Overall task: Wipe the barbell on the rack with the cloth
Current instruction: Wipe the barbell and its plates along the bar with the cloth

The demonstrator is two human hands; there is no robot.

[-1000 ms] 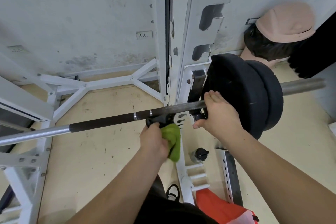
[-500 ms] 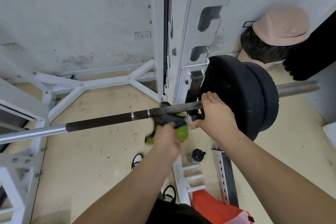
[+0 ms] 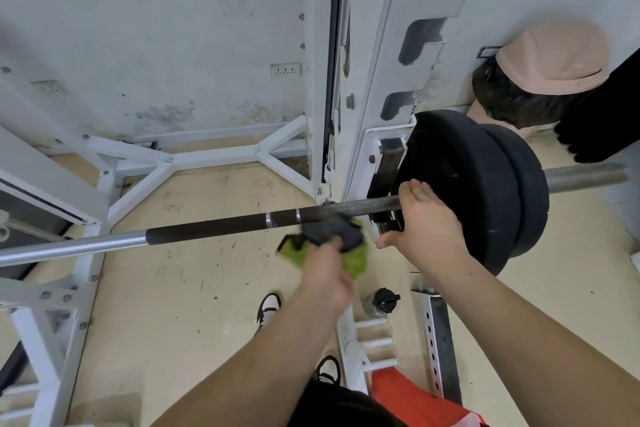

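Green cloth [image 3: 349, 255], blurred, bunched in left hand [image 3: 325, 274]; right hand [image 3: 420, 222] grips barbell [image 3: 214, 230].

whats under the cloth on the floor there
Below the green and black cloth in the left hand, the floor shows a white rack foot with pegs, a dark-capped bottle and one shoe. The forearm covers the rest.

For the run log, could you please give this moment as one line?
left hand: cloth on barbell | right hand: steadying bar beside plates
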